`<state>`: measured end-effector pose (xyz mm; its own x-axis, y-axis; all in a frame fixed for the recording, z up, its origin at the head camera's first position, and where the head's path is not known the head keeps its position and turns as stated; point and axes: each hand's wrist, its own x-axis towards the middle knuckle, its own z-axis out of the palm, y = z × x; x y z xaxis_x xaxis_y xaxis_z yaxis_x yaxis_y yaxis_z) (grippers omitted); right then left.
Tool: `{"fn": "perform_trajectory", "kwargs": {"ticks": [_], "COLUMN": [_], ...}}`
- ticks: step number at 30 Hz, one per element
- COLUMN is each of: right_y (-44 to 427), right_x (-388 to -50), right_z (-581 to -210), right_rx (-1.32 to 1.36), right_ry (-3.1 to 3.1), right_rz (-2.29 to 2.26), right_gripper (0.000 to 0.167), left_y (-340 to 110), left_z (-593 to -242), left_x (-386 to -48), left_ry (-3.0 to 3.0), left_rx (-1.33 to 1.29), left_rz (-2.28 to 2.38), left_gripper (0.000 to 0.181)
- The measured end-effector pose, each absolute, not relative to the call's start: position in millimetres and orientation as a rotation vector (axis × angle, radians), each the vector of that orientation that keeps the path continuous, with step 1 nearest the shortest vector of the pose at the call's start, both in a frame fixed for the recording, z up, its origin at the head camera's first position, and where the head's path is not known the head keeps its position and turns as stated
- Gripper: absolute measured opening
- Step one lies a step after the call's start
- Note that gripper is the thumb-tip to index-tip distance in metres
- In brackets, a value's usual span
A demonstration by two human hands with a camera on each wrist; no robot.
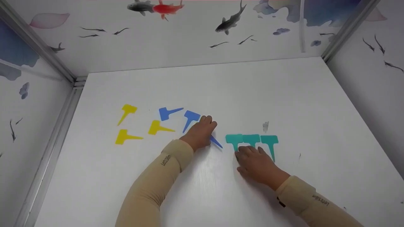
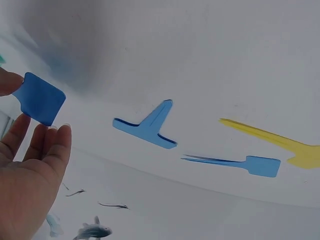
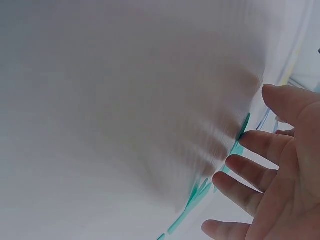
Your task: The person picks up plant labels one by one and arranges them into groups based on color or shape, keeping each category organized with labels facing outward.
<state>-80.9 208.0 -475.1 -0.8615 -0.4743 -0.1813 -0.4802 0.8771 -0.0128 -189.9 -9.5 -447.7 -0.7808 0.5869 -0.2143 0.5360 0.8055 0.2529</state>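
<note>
A blue T-shaped tag (image 2: 42, 99) is pinched between the thumb and fingers of my left hand (image 1: 201, 133); in the head view only its pointed stem shows below the hand. Just left of that hand lies a second blue tag (image 1: 191, 117), with a third (image 1: 165, 113) further left. My right hand (image 1: 257, 164) has its fingers spread at the stems of the green tags (image 1: 234, 138), which lie in a row with heads side by side. In the right wrist view the index fingertip of the right hand (image 3: 275, 165) meets a green stem (image 3: 245, 125).
Several yellow tags (image 1: 127, 136) lie at the left of the white table (image 1: 202, 195). Printed white panels (image 1: 189, 47) stand behind the table and at both sides, with metal frame posts at the corners. A grey smudge marks the tabletop behind the green tags.
</note>
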Motion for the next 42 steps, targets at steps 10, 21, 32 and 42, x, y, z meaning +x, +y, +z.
{"fn": "perform_trajectory", "kwargs": {"ticks": [10, 21, 32, 42], "right_y": [209, 207, 207, 206], "right_x": [-81, -82, -82, -80], "right_z": [-475, -476, -480, -479], "right_rx": [-0.768, -0.752, -0.732, -0.752], "right_ry": [2.890, 2.892, 2.869, 2.899], "right_rz": [0.066, 0.073, 0.072, 0.051], "right_gripper": [0.053, 0.053, 0.053, 0.052], "left_y": [-9, -6, -4, -6], "left_z": [-453, -454, -458, -459], "left_x": [-183, -174, -169, -167], "left_ry": [2.688, 2.661, 2.634, 2.639], "left_rx": [0.980, 1.079, 1.140, 1.186], "left_rz": [0.191, 0.100, 0.066, 0.032], "left_gripper": [0.042, 0.042, 0.037, 0.035]}}
